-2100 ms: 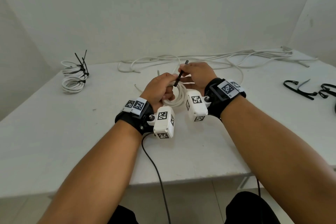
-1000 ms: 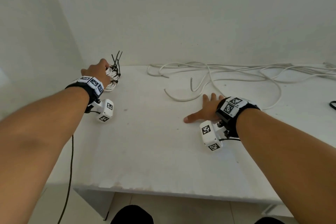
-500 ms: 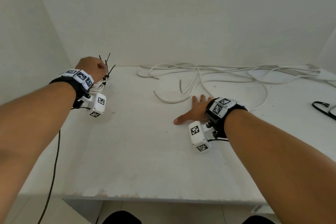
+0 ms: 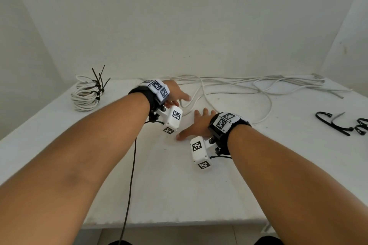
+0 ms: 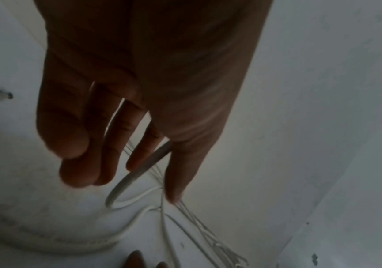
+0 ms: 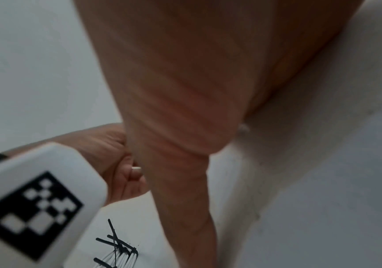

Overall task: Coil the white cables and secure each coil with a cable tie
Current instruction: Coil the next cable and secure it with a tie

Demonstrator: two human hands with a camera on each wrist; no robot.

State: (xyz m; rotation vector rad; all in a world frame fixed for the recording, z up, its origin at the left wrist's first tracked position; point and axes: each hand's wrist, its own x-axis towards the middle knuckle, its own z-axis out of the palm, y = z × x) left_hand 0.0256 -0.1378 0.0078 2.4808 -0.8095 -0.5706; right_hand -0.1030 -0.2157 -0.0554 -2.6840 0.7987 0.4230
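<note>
The loose white cable (image 4: 201,93) looks light and springy, best taken near its cut end, where the left hand (image 4: 175,93) reaches with relaxed, seemingly empty fingers (image 5: 116,148).

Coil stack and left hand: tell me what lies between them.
Only bare table lies between the coil stack and the left hand, as the head view shows.

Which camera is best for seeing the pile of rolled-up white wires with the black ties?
The head view. It shows the whole stack of tied coils at the table's far left corner. The right wrist view catches only its black tie ends and some strands, at the bottom edge. The left wrist view does not show it.
</note>
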